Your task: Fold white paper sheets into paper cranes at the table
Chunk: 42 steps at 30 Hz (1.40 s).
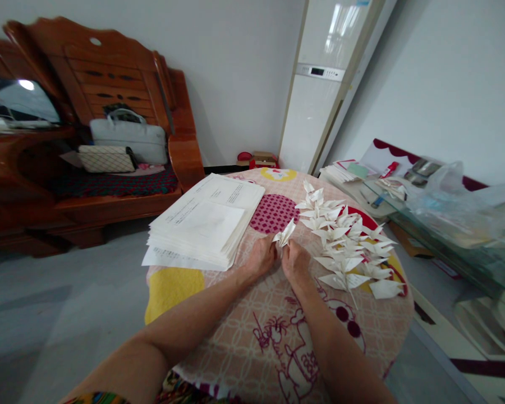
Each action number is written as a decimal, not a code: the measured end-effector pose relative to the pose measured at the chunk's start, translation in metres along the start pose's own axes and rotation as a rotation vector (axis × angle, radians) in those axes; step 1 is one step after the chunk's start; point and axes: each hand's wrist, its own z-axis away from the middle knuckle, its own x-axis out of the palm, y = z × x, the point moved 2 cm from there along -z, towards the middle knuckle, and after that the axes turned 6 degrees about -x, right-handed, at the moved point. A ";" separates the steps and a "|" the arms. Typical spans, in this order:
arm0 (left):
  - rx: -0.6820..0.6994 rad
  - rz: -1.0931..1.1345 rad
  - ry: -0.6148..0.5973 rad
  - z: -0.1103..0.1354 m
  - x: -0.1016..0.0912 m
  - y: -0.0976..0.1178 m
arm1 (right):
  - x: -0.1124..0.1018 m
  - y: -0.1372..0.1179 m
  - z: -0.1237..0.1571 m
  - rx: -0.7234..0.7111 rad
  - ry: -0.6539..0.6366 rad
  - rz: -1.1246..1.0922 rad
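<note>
Between my two hands, over the middle of the round table, is a folded white paper crane (284, 233) with its points upward. My left hand (261, 253) grips its lower left side with closed fingers. On the lower right side, my right hand (295, 260) pinches it too. My fingertips partly hide the lower folds. Several finished paper cranes (340, 230) lie in a cluster to the right of my right hand. A thick stack of printed paper (202, 219) lies left of my hands, with smaller blank sheets (210, 227) on top.
A patterned cloth (231, 331) covers the table. To the left stands a carved wooden sofa (118, 67) with a grey bag (130, 137) and a quilted purse (107, 159). At right, a glass-topped table (441, 241) holds plastic bags and papers. A tall white air conditioner (315, 106) stands behind.
</note>
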 end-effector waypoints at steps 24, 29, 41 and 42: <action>-0.086 0.188 -0.012 0.001 0.000 0.005 | 0.002 0.001 -0.001 0.074 -0.050 -0.021; -0.092 0.232 -0.039 -0.002 0.003 -0.002 | 0.000 0.001 -0.002 0.089 -0.053 -0.008; -0.171 0.249 -0.016 0.002 -0.003 0.008 | 0.003 0.002 -0.002 0.068 -0.071 -0.042; -0.176 0.256 -0.013 0.001 -0.003 0.008 | 0.002 0.002 -0.002 0.078 -0.082 -0.033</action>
